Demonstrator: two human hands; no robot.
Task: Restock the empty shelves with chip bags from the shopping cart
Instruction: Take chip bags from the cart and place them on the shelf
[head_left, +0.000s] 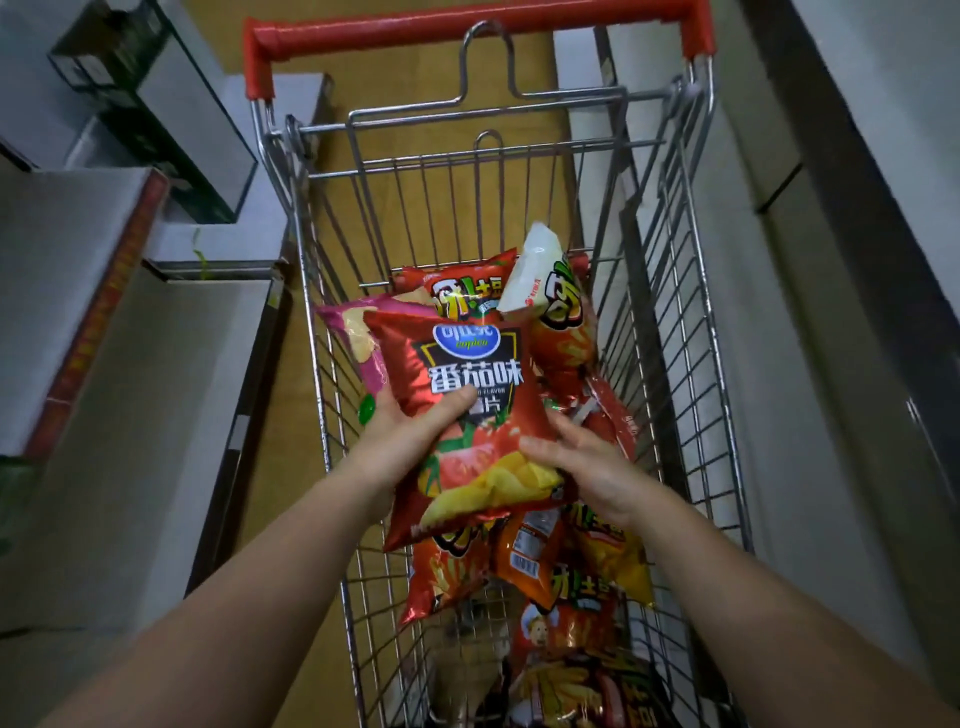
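A red chip bag (470, 415) is held above the cart (691, 332), long axis running near to far, pinched by the left hand (410, 441) and right hand (582, 462). The shelves (156, 364) lie left, nearer the left hand.

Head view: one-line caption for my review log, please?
Both hands hold a red chip bag above the shopping cart.

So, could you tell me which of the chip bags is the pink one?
The pink bag, tucked behind the red tomato bag in the left hand; the other bags in the cart are red, orange or yellow.
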